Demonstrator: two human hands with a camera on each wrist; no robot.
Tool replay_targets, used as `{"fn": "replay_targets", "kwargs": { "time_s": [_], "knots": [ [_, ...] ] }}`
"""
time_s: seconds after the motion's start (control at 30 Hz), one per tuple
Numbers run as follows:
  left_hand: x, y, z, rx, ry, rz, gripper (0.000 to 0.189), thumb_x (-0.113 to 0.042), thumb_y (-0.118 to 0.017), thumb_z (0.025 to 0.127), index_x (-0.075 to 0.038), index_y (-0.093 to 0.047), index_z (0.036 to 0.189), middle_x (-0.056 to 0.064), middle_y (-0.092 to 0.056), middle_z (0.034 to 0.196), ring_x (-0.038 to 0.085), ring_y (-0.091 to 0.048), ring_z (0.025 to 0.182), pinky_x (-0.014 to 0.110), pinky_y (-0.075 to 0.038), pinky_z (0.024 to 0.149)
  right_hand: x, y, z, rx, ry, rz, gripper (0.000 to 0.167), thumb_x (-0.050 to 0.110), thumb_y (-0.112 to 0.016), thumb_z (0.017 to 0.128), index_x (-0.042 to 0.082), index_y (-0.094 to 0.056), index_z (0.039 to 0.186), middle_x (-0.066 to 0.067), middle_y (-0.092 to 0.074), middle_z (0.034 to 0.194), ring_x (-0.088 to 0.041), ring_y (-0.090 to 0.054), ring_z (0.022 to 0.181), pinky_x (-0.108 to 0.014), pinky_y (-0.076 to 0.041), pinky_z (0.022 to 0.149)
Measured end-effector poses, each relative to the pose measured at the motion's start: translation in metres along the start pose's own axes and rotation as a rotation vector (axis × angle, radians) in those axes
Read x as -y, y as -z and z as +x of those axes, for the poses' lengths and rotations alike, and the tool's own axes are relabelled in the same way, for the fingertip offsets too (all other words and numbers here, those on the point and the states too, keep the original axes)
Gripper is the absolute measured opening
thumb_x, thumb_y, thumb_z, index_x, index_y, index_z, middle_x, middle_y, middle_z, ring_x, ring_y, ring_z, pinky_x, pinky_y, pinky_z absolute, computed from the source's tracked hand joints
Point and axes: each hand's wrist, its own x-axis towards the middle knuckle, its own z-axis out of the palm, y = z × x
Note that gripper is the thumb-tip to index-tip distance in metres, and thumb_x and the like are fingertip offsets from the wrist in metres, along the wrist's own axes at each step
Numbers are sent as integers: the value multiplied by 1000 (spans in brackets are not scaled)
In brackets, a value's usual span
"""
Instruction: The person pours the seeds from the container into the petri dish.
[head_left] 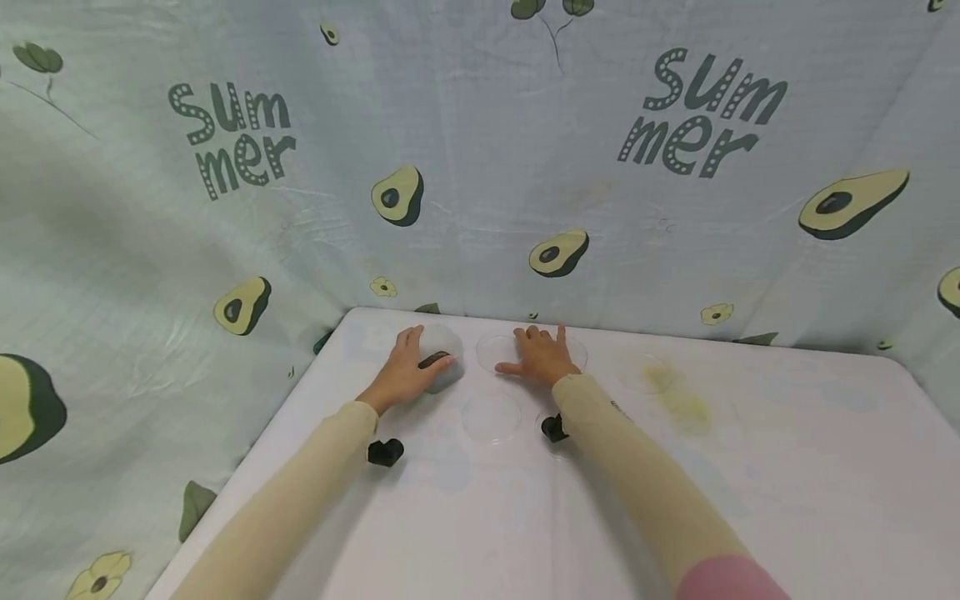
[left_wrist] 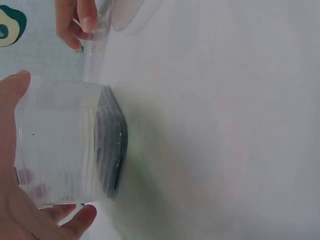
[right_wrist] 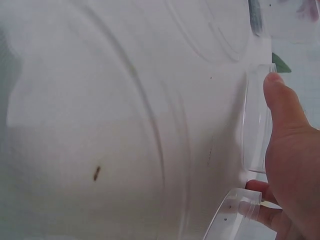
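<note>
My left hand (head_left: pixel 405 371) grips a clear plastic container (head_left: pixel 447 379), thumb on one side and fingers round the other. In the left wrist view this container (left_wrist: pixel 57 135) has straight see-through walls and a dark grey, layered end facing the table; reddish marks show near the fingers. My right hand (head_left: pixel 542 357) lies spread over two low, round clear plastic containers near the table's back edge. Its thumb touches the rim of one clear container (right_wrist: pixel 255 120), while its curved fingers are at the wall of the other (right_wrist: pixel 235 212).
Another round clear piece (head_left: pixel 491 418) lies on the white tabletop (head_left: pixel 480 517) in front of the hands. A yellow-green stain (head_left: pixel 682 400) marks the table to the right. Behind stands an avocado-print cloth (head_left: pixel 480 150). Black devices (head_left: pixel 386 452) sit under both wrists.
</note>
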Motion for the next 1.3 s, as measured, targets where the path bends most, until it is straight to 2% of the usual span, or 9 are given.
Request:
{"fn": "replay_targets", "kwargs": {
  "time_s": [0.1,0.23,0.37,0.57,0.7,0.87,1.1,1.3],
  "knots": [
    [1,-1,-3,-37,45,-122,105,-63,-59,85,-11,-2,156,16,-4,160,38,-22,146,57,-26,116,1,-1,-1,0,-5,-13,87,65,-57,85,8,-37,147,-15,-46,143,-34,-43,136,-65,-9,117],
    [4,-2,-4,-79,86,-223,115,-58,-73,77,-13,-1,155,16,-10,159,35,-27,142,55,-30,114,3,-2,-2,-10,-8,-23,86,65,-57,86,8,-38,147,-15,-48,141,-34,-44,135,-65,-9,117],
    [8,-1,-4,-74,91,-266,120,-42,-83,72,-10,-1,155,19,-21,155,37,-31,140,54,-30,114,5,1,-4,-15,-9,-15,85,64,-58,86,7,-39,145,-16,-49,139,-33,-44,134,-66,-10,117],
    [14,-3,-5,-59,100,-329,115,-29,-84,74,-6,-2,152,16,-37,149,34,-37,136,50,-29,115,6,6,-7,-3,-8,-6,82,63,-59,86,7,-42,142,-17,-50,138,-33,-45,133,-66,-9,117],
    [16,-4,-6,-82,105,-346,106,-25,-83,76,-5,-8,149,15,-41,147,33,-39,136,48,-29,116,5,8,-8,14,-1,-5,79,63,-58,86,7,-43,140,-16,-49,139,-33,-45,133,-67,-8,116],
    [15,-3,-4,-59,95,-330,96,-28,-80,80,-5,-14,146,13,-39,147,33,-38,135,50,-32,113,5,8,-8,40,-1,8,80,63,-58,86,8,-42,141,-17,-46,141,-36,-43,135,-70,-9,114],
    [10,-1,1,-44,84,-310,96,-32,-79,80,-9,-15,147,9,-38,147,30,-37,135,49,-32,113,5,7,-7,60,-9,13,81,64,-59,85,8,-41,141,-17,-45,142,-37,-42,136,-70,-9,114],
    [6,0,5,-78,32,-287,94,-26,-78,81,-8,-15,148,12,-37,146,31,-36,136,51,-30,114,4,8,-6,76,-14,8,81,65,-58,85,9,-39,142,-16,-43,145,-35,-40,137,-70,-9,114]
  ]
}}
